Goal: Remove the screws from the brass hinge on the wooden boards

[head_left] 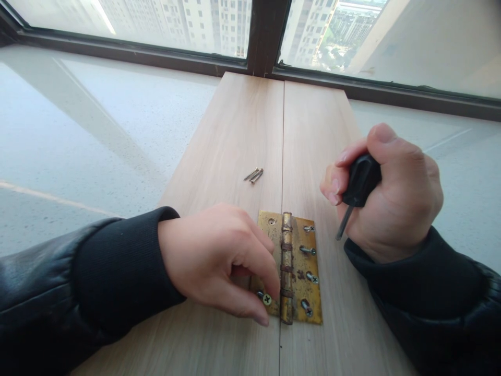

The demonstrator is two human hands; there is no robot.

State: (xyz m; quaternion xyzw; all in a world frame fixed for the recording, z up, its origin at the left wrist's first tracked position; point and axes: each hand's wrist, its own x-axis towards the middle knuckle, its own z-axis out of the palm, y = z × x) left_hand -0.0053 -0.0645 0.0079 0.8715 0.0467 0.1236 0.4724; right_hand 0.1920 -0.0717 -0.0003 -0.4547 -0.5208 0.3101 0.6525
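Note:
A worn brass hinge [303,287] lies opened flat across the seam between two pale wooden boards [250,120]. Several screws stand tilted in its right leaf, their heads raised. One screw [266,299] leans in the lower left leaf, between the parted thumb and index finger of my left hand [219,256]. That hand rests over the left leaf and hides most of its holes; the top left hole shows no screw. My right hand [403,193] is closed around the black handle of a screwdriver [362,180], held above the right board with its shaft pointing down, apart from the hinge.
A few loose screws [254,175] lie together on the left board beyond the hinge. The boards rest on a white speckled sill [97,115] and reach a dark window frame [266,36]. Tall buildings show through the glass.

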